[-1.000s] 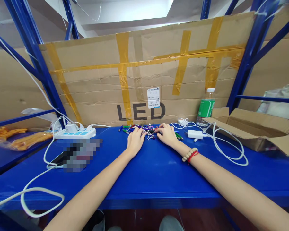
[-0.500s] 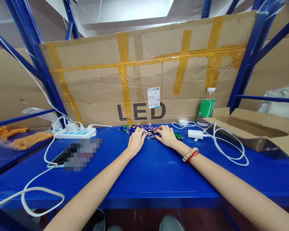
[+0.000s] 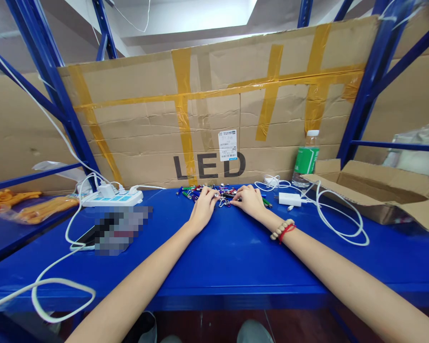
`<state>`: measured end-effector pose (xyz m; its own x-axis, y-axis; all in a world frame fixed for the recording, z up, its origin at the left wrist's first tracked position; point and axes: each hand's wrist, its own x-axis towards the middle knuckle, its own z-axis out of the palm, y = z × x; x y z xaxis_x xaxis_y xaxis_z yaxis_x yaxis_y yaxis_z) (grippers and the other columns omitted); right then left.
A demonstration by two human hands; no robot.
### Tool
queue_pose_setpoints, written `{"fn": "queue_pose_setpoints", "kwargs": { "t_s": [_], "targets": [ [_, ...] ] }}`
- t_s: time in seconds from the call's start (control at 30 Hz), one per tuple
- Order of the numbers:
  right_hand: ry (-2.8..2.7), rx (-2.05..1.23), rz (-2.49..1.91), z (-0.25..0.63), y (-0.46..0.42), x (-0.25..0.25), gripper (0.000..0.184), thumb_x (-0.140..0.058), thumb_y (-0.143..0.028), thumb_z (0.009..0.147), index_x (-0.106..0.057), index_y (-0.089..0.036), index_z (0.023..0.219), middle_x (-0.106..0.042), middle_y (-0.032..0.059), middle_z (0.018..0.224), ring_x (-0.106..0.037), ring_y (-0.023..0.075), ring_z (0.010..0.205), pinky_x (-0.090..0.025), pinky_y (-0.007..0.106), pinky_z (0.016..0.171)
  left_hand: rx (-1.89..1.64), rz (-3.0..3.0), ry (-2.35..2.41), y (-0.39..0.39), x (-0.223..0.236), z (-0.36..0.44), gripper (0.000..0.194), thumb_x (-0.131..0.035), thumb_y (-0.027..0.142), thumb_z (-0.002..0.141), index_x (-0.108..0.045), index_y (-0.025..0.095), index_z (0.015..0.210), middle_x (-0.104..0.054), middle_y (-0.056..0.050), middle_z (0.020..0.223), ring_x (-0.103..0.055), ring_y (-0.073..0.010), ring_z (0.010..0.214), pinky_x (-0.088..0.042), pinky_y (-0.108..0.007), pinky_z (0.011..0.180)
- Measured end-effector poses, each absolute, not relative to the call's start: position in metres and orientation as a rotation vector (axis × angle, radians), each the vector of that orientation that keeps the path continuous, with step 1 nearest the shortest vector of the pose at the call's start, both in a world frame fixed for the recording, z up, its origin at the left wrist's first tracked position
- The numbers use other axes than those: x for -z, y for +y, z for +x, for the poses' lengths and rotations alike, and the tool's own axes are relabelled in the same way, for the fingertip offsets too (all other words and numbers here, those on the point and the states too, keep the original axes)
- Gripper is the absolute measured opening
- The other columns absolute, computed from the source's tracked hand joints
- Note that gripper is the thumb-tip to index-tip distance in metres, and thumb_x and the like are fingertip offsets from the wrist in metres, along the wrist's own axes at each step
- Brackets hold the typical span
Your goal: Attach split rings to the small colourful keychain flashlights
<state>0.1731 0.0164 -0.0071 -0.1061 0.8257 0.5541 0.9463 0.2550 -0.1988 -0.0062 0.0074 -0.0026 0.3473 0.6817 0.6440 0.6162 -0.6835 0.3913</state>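
Observation:
A mixed pile of pens and small metal clips [image 3: 189,193] lies on the blue shelf [image 3: 232,257] against the cardboard. My left hand [image 3: 203,208] rests at the pile's front, thumb and fingers closed around a small shiny piece too small to name. My right hand [image 3: 250,202] is on the pile's right side, its fingers bent and thumb pointing inward; what is at its fingertips is partly hidden. Between the hands lies a silver wire-handled clip [image 3: 223,203]. Green pens [image 3: 268,203] stick out beside my right hand.
At left are a white power strip [image 3: 114,197], a looping white cable [image 3: 62,281] and a partly blurred dark flat object [image 3: 89,236]. A white charger [image 3: 289,199] with cable, a green-labelled bottle [image 3: 306,161] and an open cardboard box [image 3: 372,205] stand at right.
My right hand's fingers have drawn in and shifted slightly right, with the thumb lower near the clip. My left hand stays nearly in place, a small shiny piece now showing at its fingertips.

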Motion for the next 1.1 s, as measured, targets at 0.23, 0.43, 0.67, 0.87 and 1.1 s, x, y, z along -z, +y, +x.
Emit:
{"fn": "queue_pose_setpoints", "kwargs": {
  "t_s": [0.23, 0.43, 0.67, 0.87, 1.1],
  "targets": [
    [-2.009, 0.325, -1.583, 0.174, 0.020, 0.010, 0.023, -0.054, -0.032, 0.079, -0.066, -0.020, 0.063, -0.061, 0.0049, 0.083, -0.047, 0.0214, 0.085, -0.029, 0.034, 0.071, -1.252, 2.532, 1.260, 0.004, 0.001, -0.005, 0.018, -0.041, 0.026, 0.086, -0.055, 0.022, 0.097, -0.051, -0.002, 0.095, -0.054, -0.0125, 0.089, -0.042, -0.023, 0.081],
    [-1.960, 0.304, -1.516, 0.170, 0.018, 0.010, 0.023, -0.054, -0.032, 0.079, -0.065, -0.019, 0.064, -0.061, 0.0057, 0.083, -0.049, 0.0213, 0.083, -0.032, 0.035, 0.071, -1.231, 2.589, 1.353, 0.000, -0.001, -0.005, 0.022, -0.041, 0.029, 0.086, -0.054, 0.023, 0.102, -0.056, -0.001, 0.094, -0.054, -0.0136, 0.090, -0.042, -0.023, 0.080],
    [-1.695, 0.123, -1.133, 0.154, 0.008, 0.003, 0.025, -0.050, -0.037, 0.082, -0.067, -0.020, 0.076, -0.060, 0.0052, 0.083, -0.051, 0.0188, 0.082, -0.039, 0.034, 0.075, -1.081, 2.667, 1.370, -0.002, -0.002, -0.003, 0.022, -0.037, 0.028, 0.088, -0.056, 0.021, 0.096, -0.058, -0.001, 0.092, -0.055, -0.0136, 0.087, -0.043, -0.023, 0.075],
    [-1.696, 0.069, -0.963, 0.141, -0.002, -0.001, 0.023, -0.051, -0.036, 0.081, -0.067, -0.021, 0.075, -0.059, 0.0045, 0.082, -0.052, 0.0185, 0.083, -0.041, 0.034, 0.077, -1.096, 2.651, 1.311, -0.004, -0.004, -0.001, 0.024, -0.036, 0.022, 0.087, -0.053, 0.020, 0.104, -0.059, -0.003, 0.104, -0.054, -0.0152, 0.098, -0.042, -0.026, 0.085],
    [-1.718, 0.040, -0.919, 0.138, -0.007, -0.003, 0.022, -0.052, -0.036, 0.080, -0.067, -0.021, 0.072, -0.059, 0.0039, 0.081, -0.053, 0.0173, 0.082, -0.043, 0.032, 0.076, -1.183, 2.561, 1.164, -0.002, 0.000, 0.000, 0.028, -0.033, 0.021, 0.088, -0.052, 0.020, 0.109, -0.060, -0.005, 0.108, -0.055, -0.0161, 0.098, -0.043, -0.028, 0.085]
  ]
}}
